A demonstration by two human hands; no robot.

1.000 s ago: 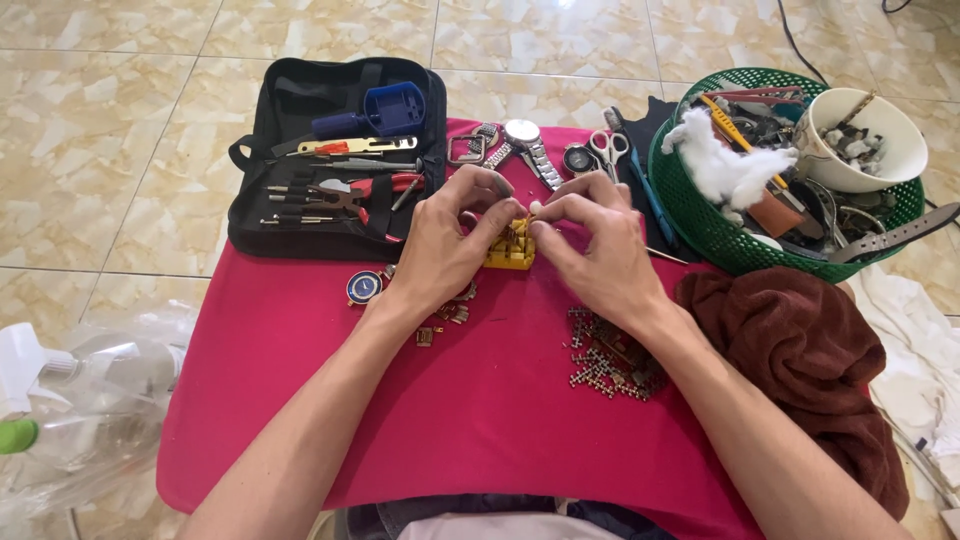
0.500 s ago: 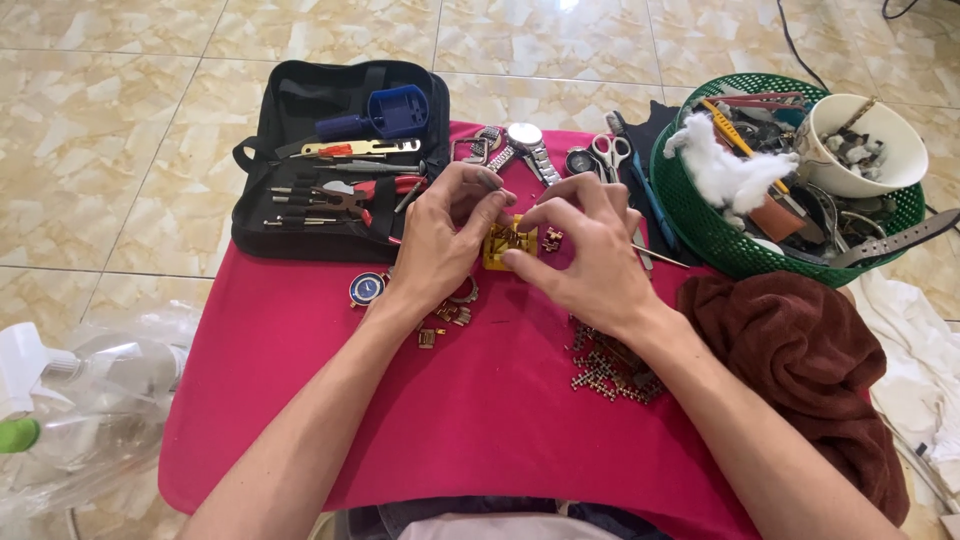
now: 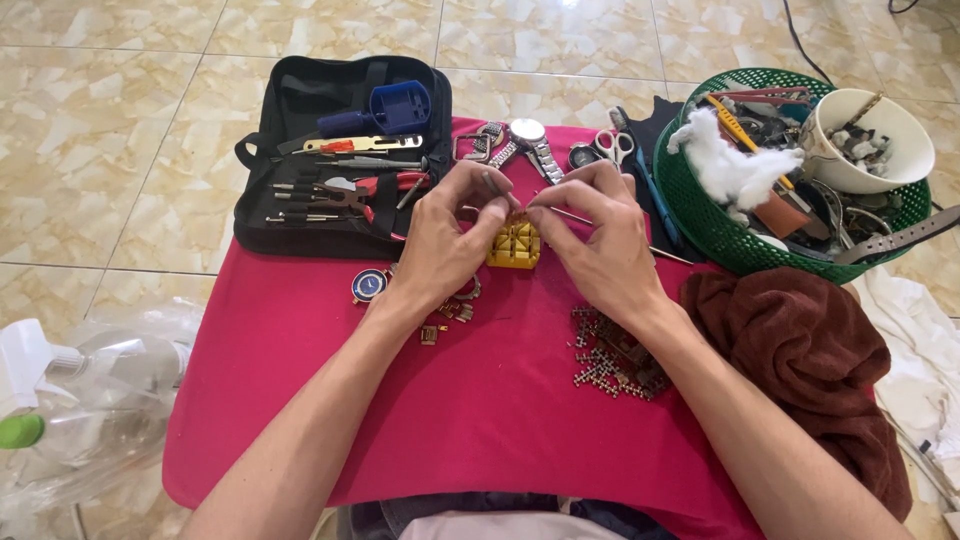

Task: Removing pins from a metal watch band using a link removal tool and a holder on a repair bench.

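Head camera shows the small yellow plastic block [image 3: 514,243] on the red cloth [image 3: 480,400], between your hands. Your left hand [image 3: 445,240] pinches a thin pin over it, and your right hand [image 3: 590,235] pinches a thin metal tool [image 3: 600,222]. If a pinch slips, the pin could drop among the loose metal links [image 3: 610,355] nearby.

Lighting: bright, even daylight; glare spot on floor tiles [image 3: 570,5] at top edge. Shadows: soft, short. Focus: sharp centre; slight wide-angle bending towards the edges.
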